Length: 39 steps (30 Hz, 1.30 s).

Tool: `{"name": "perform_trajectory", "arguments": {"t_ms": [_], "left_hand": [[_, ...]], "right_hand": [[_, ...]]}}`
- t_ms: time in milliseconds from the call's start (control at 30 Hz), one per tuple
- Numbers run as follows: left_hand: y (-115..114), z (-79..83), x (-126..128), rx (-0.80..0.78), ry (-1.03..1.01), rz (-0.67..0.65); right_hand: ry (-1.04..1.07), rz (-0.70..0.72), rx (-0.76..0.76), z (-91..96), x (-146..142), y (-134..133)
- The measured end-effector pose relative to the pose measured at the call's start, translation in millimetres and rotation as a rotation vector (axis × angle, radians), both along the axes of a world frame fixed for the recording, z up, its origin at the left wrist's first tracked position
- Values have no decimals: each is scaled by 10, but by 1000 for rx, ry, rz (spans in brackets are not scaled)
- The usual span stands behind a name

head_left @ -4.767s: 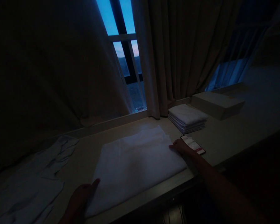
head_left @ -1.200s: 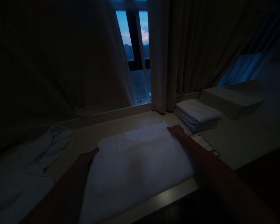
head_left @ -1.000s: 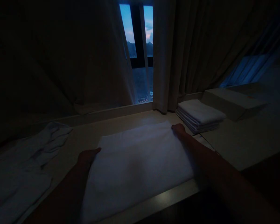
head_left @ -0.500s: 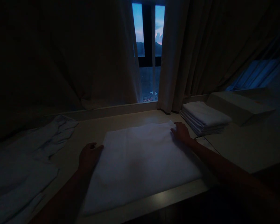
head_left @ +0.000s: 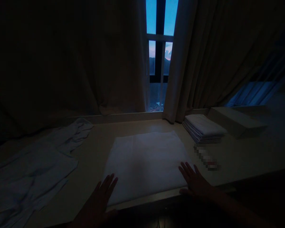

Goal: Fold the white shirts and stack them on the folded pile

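Resting wide-spread and gripping nothing, left hand (head_left: 101, 193) and right hand (head_left: 195, 182) apparently touch near corners of the white cloth (head_left: 146, 160), flat along the front of the desk (head_left: 91, 158), where an uneven push could wrinkle it.

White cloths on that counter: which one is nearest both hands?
The flat middle cloth: fingers of the left hand and right hand lie over its near corners. The rumpled cloths at left and folded stack at right lie farther off.
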<state>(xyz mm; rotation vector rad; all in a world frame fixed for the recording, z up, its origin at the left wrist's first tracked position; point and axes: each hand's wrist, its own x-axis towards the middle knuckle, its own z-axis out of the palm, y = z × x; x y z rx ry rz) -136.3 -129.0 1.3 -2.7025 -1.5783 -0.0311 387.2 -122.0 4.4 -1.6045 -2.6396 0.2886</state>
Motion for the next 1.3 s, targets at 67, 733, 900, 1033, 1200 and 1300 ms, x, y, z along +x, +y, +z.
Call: {"name": "perform_trajectory", "arguments": {"t_ms": [67, 733, 900, 1033, 1200, 1300], "left_hand": [[-32, 9, -5, 16, 16, -9], [-505, 279, 2271, -432, -301, 265], [167, 642, 1632, -137, -303, 203], [344, 359, 1172, -149, -137, 108], [-107, -39, 1618, -119, -92, 296], [-340, -39, 2128, -171, -133, 330]], "right_hand": [[-1, -12, 18, -62, -14, -32], [-22, -254, 184, 473, -1214, 1078], [-53, -209, 120, 189, -1017, 500], [-38, -187, 97, 163, -878, 647], [-10, -192, 94, 348, -1130, 1255], [6, -238, 115, 444, -1304, 1438]]}}
